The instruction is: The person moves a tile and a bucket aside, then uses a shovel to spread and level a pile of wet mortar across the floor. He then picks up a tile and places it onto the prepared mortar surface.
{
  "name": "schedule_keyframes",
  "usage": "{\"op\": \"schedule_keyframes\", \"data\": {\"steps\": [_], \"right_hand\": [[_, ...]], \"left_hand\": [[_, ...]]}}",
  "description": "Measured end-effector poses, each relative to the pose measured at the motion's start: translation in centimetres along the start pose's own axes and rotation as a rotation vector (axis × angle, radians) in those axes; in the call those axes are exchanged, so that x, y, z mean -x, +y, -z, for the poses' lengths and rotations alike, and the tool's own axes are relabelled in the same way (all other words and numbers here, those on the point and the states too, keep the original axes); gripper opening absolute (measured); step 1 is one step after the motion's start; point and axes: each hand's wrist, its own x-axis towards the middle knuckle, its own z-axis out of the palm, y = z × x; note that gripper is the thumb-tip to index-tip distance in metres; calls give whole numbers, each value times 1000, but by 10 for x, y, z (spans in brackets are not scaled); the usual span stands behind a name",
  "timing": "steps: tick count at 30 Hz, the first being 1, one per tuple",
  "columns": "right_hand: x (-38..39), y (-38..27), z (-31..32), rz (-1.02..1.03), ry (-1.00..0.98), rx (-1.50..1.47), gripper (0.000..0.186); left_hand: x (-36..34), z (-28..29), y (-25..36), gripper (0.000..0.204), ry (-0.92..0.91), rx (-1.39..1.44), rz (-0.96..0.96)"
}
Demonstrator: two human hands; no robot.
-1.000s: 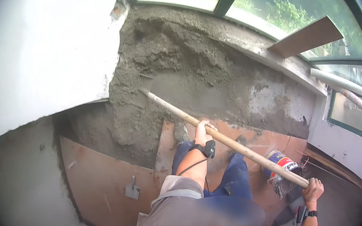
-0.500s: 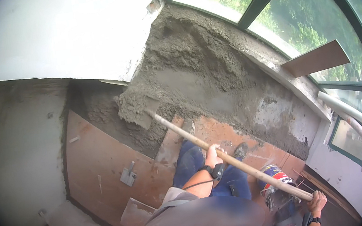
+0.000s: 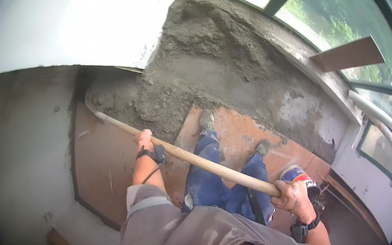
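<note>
I hold a shovel [image 3: 214, 168] by its long wooden handle, which slants from upper left to lower right across my legs. Partway along, my left hand [image 3: 144, 140] is wrapped round the wood. At the butt end my right hand [image 3: 291, 196] is closed on the handle. The blade [image 3: 90, 102] is at the far left, beside the wall, and only partly visible at the edge of the wet grey mortar [image 3: 165, 97]. I cannot tell whether it carries any. Reddish-brown boards [image 3: 106, 154] lie under and left of the handle.
A paint-type bucket [image 3: 296, 174] stands by my right hand. My boots [image 3: 260, 148] are on the boards. A white wall block [image 3: 70, 35] juts in at upper left. Windows [image 3: 339, 9] run along the right, with a brown panel [image 3: 348, 55] and white pipes [image 3: 378, 116] beside them.
The shovel blade has swung left from the mortar heap to the wall side. My left hand has moved left and up; my right hand has moved left and up with the handle's end.
</note>
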Motion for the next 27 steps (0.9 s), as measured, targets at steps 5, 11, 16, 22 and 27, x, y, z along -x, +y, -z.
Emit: {"op": "schedule_keyframes", "data": {"steps": [5, 11, 16, 22, 27], "right_hand": [[26, 50, -15, 111, -17, -18, 21], [144, 225, -72, -270, 271, 396, 3], [287, 363, -40, -293, 512, 557, 12], [433, 305, 148, -635, 228, 550, 39], [365, 120, 214, -609, 356, 280, 50]], "left_hand": [[-2, 23, -51, 57, 50, 9, -147], [121, -49, -202, 60, -276, 246, -89], [343, -81, -235, 25, -437, 200, 3], [458, -147, -271, 34, -896, 103, -20], [465, -271, -295, 29, -987, 291, 150]]}}
